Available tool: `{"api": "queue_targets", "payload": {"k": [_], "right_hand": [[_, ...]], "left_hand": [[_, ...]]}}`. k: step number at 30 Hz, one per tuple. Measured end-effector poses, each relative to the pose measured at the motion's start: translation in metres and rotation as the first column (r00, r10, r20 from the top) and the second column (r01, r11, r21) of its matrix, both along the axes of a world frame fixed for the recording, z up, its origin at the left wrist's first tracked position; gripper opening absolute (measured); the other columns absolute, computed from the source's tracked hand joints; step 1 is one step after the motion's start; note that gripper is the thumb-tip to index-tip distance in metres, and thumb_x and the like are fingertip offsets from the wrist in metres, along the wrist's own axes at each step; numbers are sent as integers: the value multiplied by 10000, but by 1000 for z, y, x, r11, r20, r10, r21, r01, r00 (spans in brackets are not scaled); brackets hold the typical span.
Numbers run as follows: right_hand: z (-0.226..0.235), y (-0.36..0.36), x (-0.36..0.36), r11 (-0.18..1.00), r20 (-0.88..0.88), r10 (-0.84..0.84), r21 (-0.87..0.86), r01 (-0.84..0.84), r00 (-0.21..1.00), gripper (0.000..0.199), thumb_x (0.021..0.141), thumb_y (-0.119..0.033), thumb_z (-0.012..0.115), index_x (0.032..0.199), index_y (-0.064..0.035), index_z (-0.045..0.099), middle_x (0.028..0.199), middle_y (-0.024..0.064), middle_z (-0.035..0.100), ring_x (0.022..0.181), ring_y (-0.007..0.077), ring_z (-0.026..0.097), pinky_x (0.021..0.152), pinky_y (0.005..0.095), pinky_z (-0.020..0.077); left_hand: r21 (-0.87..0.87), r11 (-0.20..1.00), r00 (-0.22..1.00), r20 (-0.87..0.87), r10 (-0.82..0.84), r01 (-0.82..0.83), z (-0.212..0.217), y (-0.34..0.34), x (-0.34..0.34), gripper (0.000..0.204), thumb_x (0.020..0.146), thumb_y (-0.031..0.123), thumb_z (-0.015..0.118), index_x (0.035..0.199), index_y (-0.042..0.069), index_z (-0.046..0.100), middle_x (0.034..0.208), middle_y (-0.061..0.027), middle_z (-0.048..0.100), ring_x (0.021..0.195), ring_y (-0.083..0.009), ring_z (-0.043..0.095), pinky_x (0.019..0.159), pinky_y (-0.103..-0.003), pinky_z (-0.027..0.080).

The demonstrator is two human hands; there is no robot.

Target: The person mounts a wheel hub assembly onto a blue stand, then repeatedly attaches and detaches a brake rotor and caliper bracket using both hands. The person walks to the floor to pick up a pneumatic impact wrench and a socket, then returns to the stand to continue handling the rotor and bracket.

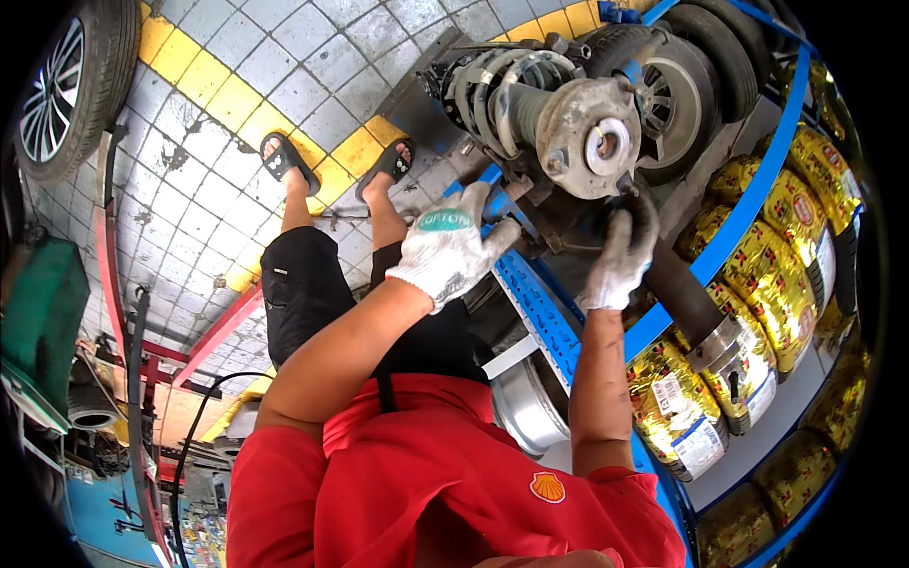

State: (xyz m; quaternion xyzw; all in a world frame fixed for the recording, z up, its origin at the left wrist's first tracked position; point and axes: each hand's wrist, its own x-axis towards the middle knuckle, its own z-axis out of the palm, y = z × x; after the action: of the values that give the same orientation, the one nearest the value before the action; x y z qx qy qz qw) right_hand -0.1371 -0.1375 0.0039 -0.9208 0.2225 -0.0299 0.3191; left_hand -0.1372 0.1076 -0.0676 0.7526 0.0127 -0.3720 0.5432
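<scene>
A dirty coil-spring strut lies sideways at the upper right, its round top mount facing me. My left hand, in a white knit glove with a green patch, is beside a blue metal part below the spring. Its thumb stands apart from the fingers, and nothing shows in its grasp. My right hand, gloved and dirty at the fingertips, has its fingers bent at the lower edge of the top mount. What lies beneath those fingers is partly hidden. A thick dark metal tube extends past the right wrist.
A blue metal rack stands below the strut. Wheels and tyres lie behind it. Gold-wrapped tyres fill the right side. Another wheel is at far left, near red metal bars. Yellow tiles cross the floor.
</scene>
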Motion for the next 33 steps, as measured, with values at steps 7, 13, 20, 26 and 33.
{"api": "queue_targets", "payload": {"k": [7, 13, 20, 26, 33], "right_hand": [[-26, 8, -43, 964, -90, 261, -29, -264, 961, 414, 971, -23, 639, 1380, 4, 584, 1387, 188, 613, 1299, 349, 567, 1158, 453, 412], [-43, 3, -53, 816, -80, 455, -362, -452, 887, 235, 882, -141, 713, 1116, -117, 721, 1186, 72, 689, 1316, 396, 515, 1188, 605, 334], [-42, 2, -57, 849, 16, 415, -368, -380, 910, 200, 843, -159, 720, 1039, -117, 712, 1150, 65, 689, 1294, 381, 532, 1166, 612, 357], [20, -11, -78, 977, 181, 209, 8, -214, 961, 300, 851, -8, 732, 1146, -54, 702, 1215, 161, 682, 1210, 420, 600, 1065, 510, 475], [37, -72, -197, 649, 209, -682, 615, 448, 701, 277, 1020, -42, 619, 1292, 7, 643, 1241, 135, 680, 1147, 222, 644, 1031, 351, 512]], "left_hand": [[46, 993, 985, 135, 106, -113, -4, -22, -21, 476, 1031, 442, 606, 1203, -1, 627, 990, -197, 746, 985, -386, 714, 940, -416, 479], [59, 980, 981, -2, 192, -192, -13, -30, -25, 597, 955, 510, 701, 1225, -20, 654, 976, -189, 741, 936, -382, 710, 915, -444, 489], [107, 978, 983, 74, 171, -178, -21, -40, -38, 451, 992, 409, 699, 1203, 12, 659, 1071, -221, 724, 997, -387, 707, 854, -433, 539], [159, 957, 971, 37, 238, -241, 14, -43, -19, 629, 1051, 337, 631, 1531, -28, 452, 1459, -268, 569, 1280, -361, 625, 1059, -429, 501], [221, 930, 849, 506, 149, -295, 74, -77, 95, 637, 1049, 407, 606, 1518, -7, 487, 1462, -264, 554, 1326, -412, 566, 1100, -455, 460]]}}
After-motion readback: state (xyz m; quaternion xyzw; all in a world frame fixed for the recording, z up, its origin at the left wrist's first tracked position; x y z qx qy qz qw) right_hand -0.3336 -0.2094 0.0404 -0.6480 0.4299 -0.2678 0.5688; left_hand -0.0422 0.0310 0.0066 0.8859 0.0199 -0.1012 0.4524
